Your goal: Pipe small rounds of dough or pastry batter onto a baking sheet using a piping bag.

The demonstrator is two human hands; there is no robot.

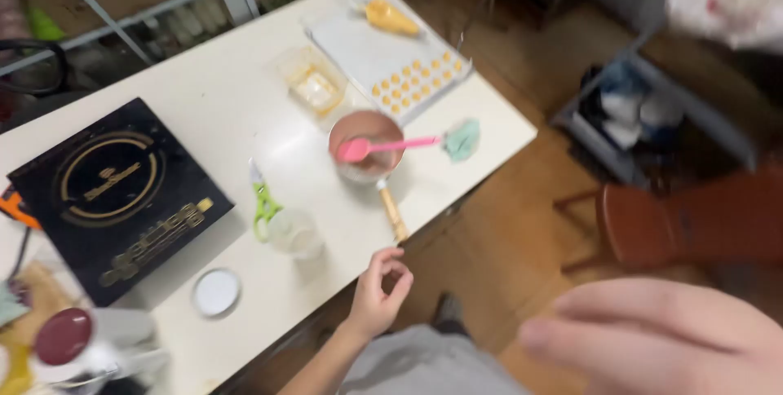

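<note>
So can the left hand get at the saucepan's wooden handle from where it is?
Probably yes. The left hand hovers empty at the table edge, just below the end of the wooden handle of the saucepan. Nothing lies between them; the clear cup sits off to the side.

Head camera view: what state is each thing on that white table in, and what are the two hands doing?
Saucepan: upright, pink spatula resting across it.
Baking tray: flat, partly filled with rows of small orange dollops.
Piping bag: lying down on the tray.
Induction cooker: nothing on it.
Clear cup: upright.
Green scissors: lying flat.
Left hand: loosely curled, holding nothing.
Right hand: blurred, apparently holding nothing.
</note>
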